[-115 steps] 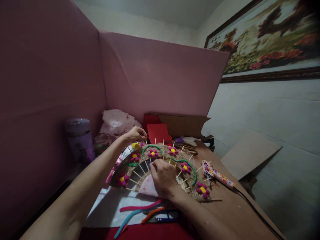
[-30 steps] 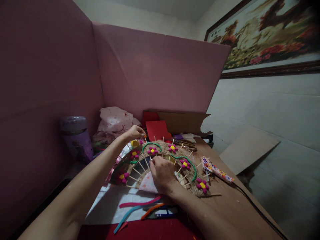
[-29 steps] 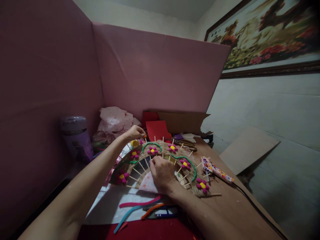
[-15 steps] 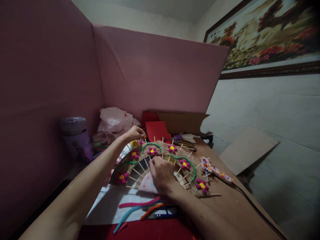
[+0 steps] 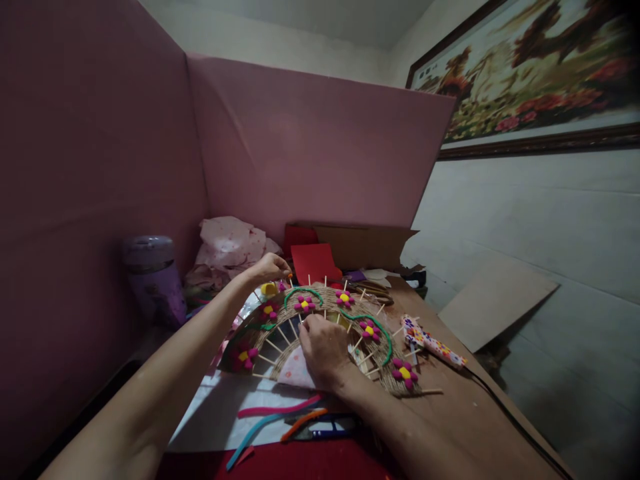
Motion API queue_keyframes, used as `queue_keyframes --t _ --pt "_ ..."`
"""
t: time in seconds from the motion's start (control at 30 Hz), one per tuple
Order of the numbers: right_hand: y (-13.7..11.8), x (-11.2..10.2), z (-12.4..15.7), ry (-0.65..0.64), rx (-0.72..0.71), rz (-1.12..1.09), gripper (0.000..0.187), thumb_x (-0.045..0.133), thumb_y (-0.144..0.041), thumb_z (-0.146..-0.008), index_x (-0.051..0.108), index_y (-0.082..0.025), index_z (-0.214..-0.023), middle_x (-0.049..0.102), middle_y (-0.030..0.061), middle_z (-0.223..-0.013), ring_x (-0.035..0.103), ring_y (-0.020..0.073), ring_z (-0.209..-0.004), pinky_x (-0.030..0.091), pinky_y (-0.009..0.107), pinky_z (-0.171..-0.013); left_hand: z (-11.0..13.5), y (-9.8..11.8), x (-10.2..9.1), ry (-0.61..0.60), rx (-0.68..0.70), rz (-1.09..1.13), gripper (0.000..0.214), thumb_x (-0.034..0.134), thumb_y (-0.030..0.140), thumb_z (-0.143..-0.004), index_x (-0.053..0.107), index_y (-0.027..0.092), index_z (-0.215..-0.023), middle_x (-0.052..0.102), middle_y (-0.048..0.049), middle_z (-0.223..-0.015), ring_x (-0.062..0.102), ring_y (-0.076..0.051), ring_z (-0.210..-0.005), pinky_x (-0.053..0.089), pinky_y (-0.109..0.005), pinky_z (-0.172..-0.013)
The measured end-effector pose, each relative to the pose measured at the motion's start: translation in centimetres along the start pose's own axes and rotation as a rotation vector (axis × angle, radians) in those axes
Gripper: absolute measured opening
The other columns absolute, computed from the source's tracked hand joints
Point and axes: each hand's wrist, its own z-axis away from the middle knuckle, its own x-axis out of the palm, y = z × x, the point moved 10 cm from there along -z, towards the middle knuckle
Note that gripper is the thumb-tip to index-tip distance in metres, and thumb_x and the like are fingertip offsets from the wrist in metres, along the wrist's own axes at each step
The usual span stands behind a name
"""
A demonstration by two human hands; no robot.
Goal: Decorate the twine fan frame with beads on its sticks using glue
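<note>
A woven, fan-shaped craft piece (image 5: 327, 293) with wooden sticks lies on the table, bearing magenta flowers with yellow centres and curved green strips. At its far left edge, my left hand (image 5: 273, 267) is closed in a pinch. Its fingertips hold a small orange piece (image 5: 290, 275) at the tip of a stick. My right hand (image 5: 325, 347) is closed at the fan's inner edge, fingertips against the sticks there, partly hiding the pale patterned cloth (image 5: 295, 369) in the middle.
Pink, blue (image 5: 250, 437) and orange fuzzy strips lie in front beside blue-handled snips (image 5: 333, 432). A floral-covered glue gun (image 5: 434, 341) with a black cord sits right. Behind are red sheets (image 5: 315, 262), cardboard (image 5: 367, 245) and bundled cloth (image 5: 233, 240). A purple tumbler (image 5: 156, 283) stands left.
Both hands stay in nearly the same places on the fan. The view has shifted very slightly; nothing else visibly differs.
</note>
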Motion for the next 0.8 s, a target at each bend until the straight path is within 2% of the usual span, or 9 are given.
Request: queue_keyframes --t 0.23,0.8 --pt "-0.03 0.03 -0.01 -0.001 -0.001 -0.003 0.017 0.045 -0.025 -0.086 0.057 -0.018 -0.075 0.064 0.0025 -0.076 0.056 0.0139 -0.065 0.021 0.028 -0.055 -0.36 -0.45 0.02 -0.001 0.016 -0.01 0.008 0.061 0.014 -0.052 0.066 0.008 -0.055 0.052 0.0019 -0.043 0.04 -0.006 -0.042 0.03 -0.019 -0.044" --pt "0.06 0.07 0.0 0.001 -0.002 -0.005 0.018 0.045 -0.025 -0.086 0.057 -0.018 -0.075 0.063 0.0022 -0.075 0.056 0.0136 -0.064 0.021 0.028 -0.055 0.09 0.17 0.05 0.0 -0.004 -0.011 0.005 0.061 0.012 -0.051 0.064 0.009 -0.053 0.051 0.0025 -0.041 0.039 -0.005 -0.04 0.03 -0.019 -0.043"
